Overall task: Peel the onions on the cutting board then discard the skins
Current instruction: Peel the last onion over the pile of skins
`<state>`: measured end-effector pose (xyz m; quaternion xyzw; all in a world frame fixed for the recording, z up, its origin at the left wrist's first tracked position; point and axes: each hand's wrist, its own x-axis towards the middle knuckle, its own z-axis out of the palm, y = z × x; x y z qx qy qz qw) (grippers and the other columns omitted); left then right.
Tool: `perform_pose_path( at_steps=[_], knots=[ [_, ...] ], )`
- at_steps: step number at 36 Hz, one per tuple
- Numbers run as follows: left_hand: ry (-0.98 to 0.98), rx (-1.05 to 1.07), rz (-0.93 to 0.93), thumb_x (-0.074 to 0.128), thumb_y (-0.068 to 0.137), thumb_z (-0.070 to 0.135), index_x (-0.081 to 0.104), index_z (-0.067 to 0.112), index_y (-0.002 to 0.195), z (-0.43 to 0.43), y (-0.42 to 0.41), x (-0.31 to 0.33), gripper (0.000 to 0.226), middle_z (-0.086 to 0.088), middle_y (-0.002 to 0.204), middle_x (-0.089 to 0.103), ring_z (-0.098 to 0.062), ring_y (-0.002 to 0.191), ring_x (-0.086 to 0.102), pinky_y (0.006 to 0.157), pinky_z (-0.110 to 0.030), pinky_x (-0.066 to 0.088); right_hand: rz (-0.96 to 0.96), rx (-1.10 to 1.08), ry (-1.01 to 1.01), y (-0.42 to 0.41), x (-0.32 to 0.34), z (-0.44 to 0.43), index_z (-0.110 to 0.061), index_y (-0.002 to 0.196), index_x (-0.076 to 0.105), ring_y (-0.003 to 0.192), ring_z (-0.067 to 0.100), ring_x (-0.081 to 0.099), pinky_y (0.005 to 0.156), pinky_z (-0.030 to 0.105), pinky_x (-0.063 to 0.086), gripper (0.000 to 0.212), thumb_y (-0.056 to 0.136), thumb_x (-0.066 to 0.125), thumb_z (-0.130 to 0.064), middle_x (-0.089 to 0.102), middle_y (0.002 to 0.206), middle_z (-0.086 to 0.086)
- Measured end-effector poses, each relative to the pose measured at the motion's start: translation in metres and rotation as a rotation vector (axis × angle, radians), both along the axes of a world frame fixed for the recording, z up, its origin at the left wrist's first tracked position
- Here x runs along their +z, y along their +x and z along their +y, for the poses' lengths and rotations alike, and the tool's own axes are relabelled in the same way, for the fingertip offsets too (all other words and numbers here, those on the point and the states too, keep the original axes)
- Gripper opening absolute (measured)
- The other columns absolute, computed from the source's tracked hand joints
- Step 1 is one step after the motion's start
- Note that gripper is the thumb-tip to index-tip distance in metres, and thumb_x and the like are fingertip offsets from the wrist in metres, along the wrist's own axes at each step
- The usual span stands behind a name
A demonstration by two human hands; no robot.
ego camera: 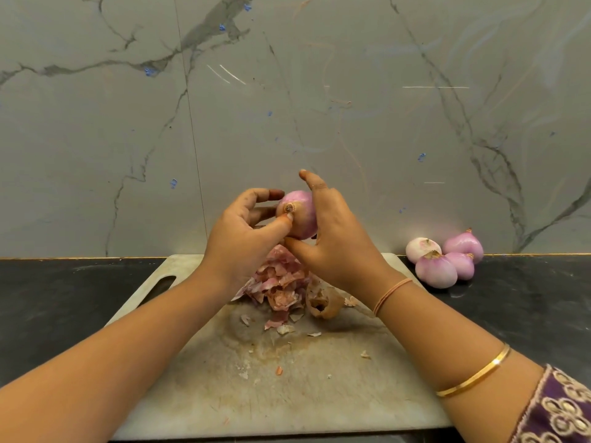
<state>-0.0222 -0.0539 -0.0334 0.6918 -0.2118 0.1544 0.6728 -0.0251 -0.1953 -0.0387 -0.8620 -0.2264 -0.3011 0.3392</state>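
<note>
A pink onion is held in the air above the back of the stained cutting board. My right hand cups it from the right, thumb under it and forefinger raised. My left hand pinches at its brown root end with thumb and curled fingers. Below the hands, a heap of pink and brown onion skins lies on the board, with loose flakes scattered toward the front.
Several peeled pink onions sit together on the black counter to the right of the board, against the grey marble wall. The board has a handle slot at its left.
</note>
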Motion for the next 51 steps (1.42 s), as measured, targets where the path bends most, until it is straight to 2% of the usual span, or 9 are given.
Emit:
perform_pose_path(
  at_steps=[8, 16, 24, 32, 35, 39, 42, 47, 51],
  knots=[
    [-0.049, -0.026, -0.001, 0.066, 0.084, 0.003, 0.06, 0.023, 0.103, 0.004, 0.004, 0.001, 0.029, -0.002, 0.106, 0.068, -0.014, 0.099, 0.067, 0.076, -0.024, 0.056, 0.088, 0.08, 0.042, 0.001, 0.002, -0.001, -0.016, 0.145, 0.03, 0.103, 0.008, 0.044, 0.078, -0.003, 0.037, 0.069, 0.088, 0.069, -0.019, 0.04, 0.127, 0.001],
    [-0.108, -0.062, 0.024, 0.067, 0.083, 0.008, 0.067, 0.018, 0.099, 0.004, 0.002, 0.003, 0.019, 0.002, 0.091, 0.074, -0.011, 0.088, 0.07, 0.068, -0.017, 0.054, 0.048, 0.071, 0.052, 0.0, 0.005, -0.003, -0.018, 0.145, 0.035, 0.113, 0.012, 0.05, 0.093, 0.018, 0.046, 0.077, 0.082, 0.076, -0.033, 0.049, 0.132, 0.001],
    [-0.067, -0.035, 0.068, 0.063, 0.085, 0.0, 0.067, 0.017, 0.09, 0.002, 0.001, 0.004, 0.019, 0.003, 0.074, 0.074, -0.009, 0.07, 0.07, 0.054, -0.018, 0.053, -0.026, 0.021, -0.017, 0.001, 0.002, 0.001, -0.013, 0.129, 0.054, 0.1, 0.014, 0.058, 0.086, 0.027, 0.052, 0.067, 0.075, 0.079, -0.043, 0.062, 0.115, 0.001],
    [0.151, 0.134, -0.069, 0.063, 0.082, 0.001, 0.067, 0.025, 0.082, 0.006, 0.006, 0.002, 0.024, 0.012, 0.063, 0.071, -0.003, 0.064, 0.067, 0.057, -0.017, 0.053, -0.023, 0.044, -0.034, -0.005, 0.004, 0.003, -0.014, 0.118, 0.061, 0.088, 0.015, 0.06, 0.077, 0.03, 0.053, 0.05, 0.078, 0.077, -0.039, 0.067, 0.102, 0.0],
    [0.185, 0.232, -0.128, 0.056, 0.081, -0.005, 0.068, 0.028, 0.074, 0.013, 0.01, 0.002, 0.035, 0.013, 0.065, 0.07, -0.008, 0.067, 0.068, 0.069, -0.032, 0.059, -0.02, 0.053, -0.05, -0.006, 0.003, 0.006, -0.015, 0.115, 0.061, 0.087, 0.015, 0.06, 0.076, 0.03, 0.053, 0.048, 0.078, 0.078, -0.038, 0.066, 0.099, -0.001],
    [0.217, 0.155, -0.132, 0.056, 0.085, -0.003, 0.068, 0.026, 0.082, 0.011, 0.006, 0.002, 0.032, 0.013, 0.07, 0.071, -0.004, 0.069, 0.068, 0.065, -0.022, 0.057, 0.005, 0.06, -0.023, -0.004, 0.003, 0.003, -0.015, 0.122, 0.057, 0.093, 0.014, 0.059, 0.079, 0.022, 0.052, 0.054, 0.078, 0.077, -0.038, 0.064, 0.107, -0.001],
    [0.181, 0.067, -0.096, 0.065, 0.085, 0.007, 0.067, 0.022, 0.089, 0.005, 0.002, 0.002, 0.015, 0.01, 0.079, 0.072, -0.002, 0.073, 0.069, 0.064, -0.016, 0.053, 0.017, 0.044, -0.034, -0.003, 0.003, 0.0, -0.015, 0.123, 0.054, 0.096, 0.017, 0.058, 0.08, 0.029, 0.052, 0.054, 0.079, 0.076, -0.037, 0.062, 0.109, 0.002],
    [0.103, 0.054, -0.019, 0.069, 0.067, 0.023, 0.065, 0.024, 0.086, 0.003, 0.004, -0.001, 0.02, 0.007, 0.079, 0.074, -0.009, 0.077, 0.07, 0.07, -0.026, 0.056, 0.022, 0.026, -0.042, -0.003, 0.001, 0.002, -0.015, 0.118, 0.051, 0.094, 0.019, 0.056, 0.079, 0.038, 0.052, 0.052, 0.077, 0.076, -0.034, 0.059, 0.108, 0.005],
    [0.117, 0.053, -0.018, 0.071, 0.075, 0.011, 0.065, 0.024, 0.087, 0.002, 0.005, -0.003, 0.019, 0.008, 0.075, 0.073, -0.006, 0.073, 0.068, 0.068, -0.025, 0.053, 0.031, 0.013, -0.047, -0.003, 0.0, 0.002, -0.013, 0.116, 0.052, 0.091, 0.02, 0.058, 0.077, 0.039, 0.052, 0.049, 0.078, 0.076, -0.031, 0.061, 0.106, 0.006]
  ],
)
